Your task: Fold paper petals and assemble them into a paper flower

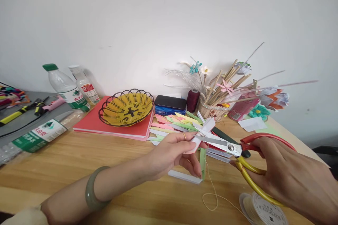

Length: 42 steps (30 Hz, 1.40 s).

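My left hand (pixel 182 149) pinches a small bundle of folded paper strips (pixel 207 126), white on top, over the middle of the desk. In my right hand (pixel 287 172) is a pair of scissors (pixel 233 149) with one red and one yellow handle loop. Its blades are parted and reach across the folded paper by my left fingertips; whether they touch it I cannot tell. A green paper strip (pixel 202 163) hangs beneath the left hand. Thin cream thread (pixel 211 191) runs down from there, loops on the desk and leads to a spool (pixel 264 209) at the lower right.
Colourful folded strips (pixel 171 123) lie behind my left hand. A yellow basket (pixel 129 109) sits on red paper (pixel 87 121). Plastic bottles (pixel 66 86) are at left, one lying down. A phone (pixel 170 102), a maroon thread cone (pixel 192 100) and a pot of sticks (pixel 212 109) stand along the wall.
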### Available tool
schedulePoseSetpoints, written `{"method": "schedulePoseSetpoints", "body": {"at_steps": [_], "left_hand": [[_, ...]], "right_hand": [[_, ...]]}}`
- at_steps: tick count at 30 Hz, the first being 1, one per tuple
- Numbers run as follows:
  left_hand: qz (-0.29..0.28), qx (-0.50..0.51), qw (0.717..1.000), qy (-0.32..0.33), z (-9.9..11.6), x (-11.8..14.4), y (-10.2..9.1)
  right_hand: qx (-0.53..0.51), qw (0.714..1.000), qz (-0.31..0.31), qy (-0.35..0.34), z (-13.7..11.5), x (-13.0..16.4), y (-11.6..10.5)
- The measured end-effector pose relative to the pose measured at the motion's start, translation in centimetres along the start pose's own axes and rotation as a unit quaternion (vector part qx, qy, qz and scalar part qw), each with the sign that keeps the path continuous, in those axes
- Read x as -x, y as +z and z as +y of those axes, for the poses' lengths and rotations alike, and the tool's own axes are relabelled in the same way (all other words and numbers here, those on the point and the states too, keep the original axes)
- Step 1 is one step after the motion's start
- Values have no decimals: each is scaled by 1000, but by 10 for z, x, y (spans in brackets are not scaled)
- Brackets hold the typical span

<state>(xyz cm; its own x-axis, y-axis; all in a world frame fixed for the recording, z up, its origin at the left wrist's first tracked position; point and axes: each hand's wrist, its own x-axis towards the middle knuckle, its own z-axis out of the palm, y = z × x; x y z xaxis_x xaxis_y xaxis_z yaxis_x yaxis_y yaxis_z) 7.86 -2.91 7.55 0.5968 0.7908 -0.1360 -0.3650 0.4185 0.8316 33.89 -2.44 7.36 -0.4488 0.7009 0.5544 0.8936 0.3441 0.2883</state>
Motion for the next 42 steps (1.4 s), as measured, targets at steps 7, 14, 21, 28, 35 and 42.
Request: {"method": "schedulePoseSetpoints", "body": {"at_steps": [7, 14, 21, 28, 35, 42], "left_hand": [[-5, 11, 1000, -6, 0, 2, 1], [-2, 12, 1000, -4, 1, 1, 2], [-9, -2, 1000, -6, 1, 1, 1], [-3, 6, 1000, -4, 0, 0, 0], [-8, 14, 1000, -10, -1, 1, 1], [-2, 10, 1000, -7, 0, 1, 2]], "right_hand": [[3, 997, 38, -61, -6, -5, -4], [-16, 996, 48, -79, -9, -7, -5], [-36, 993, 45, -107, -5, -8, -5], [24, 999, -6, -31, -13, -9, -7], [6, 1000, 6, -24, -24, -14, -9], [6, 998, 39, -39, -20, -7, -5]]}}
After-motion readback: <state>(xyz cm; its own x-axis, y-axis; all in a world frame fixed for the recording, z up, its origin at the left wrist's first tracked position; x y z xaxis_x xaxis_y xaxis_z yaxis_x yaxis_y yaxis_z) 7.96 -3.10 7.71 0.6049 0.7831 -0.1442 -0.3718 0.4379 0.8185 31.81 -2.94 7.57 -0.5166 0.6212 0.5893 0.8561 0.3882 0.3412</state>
